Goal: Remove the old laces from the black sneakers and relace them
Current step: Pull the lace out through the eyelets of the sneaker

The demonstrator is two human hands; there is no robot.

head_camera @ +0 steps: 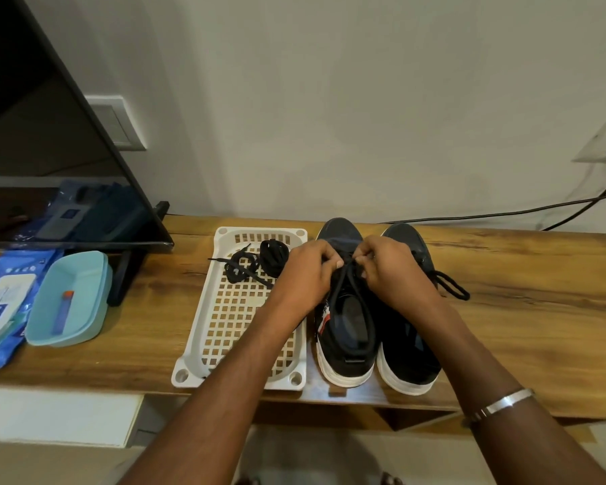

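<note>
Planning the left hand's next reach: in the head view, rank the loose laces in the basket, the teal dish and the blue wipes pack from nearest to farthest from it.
From the left hand:
1. Loose laces, just to its left in the white basket.
2. Teal dish, farther left on the table.
3. Blue wipes pack, at the left edge.

Hidden and cut-off parts

Both hands cover the lace eyelets of the left black canvas sneaker; the dark flat television screen and blue plastic wipes packet run off the frame's left edge.
</note>
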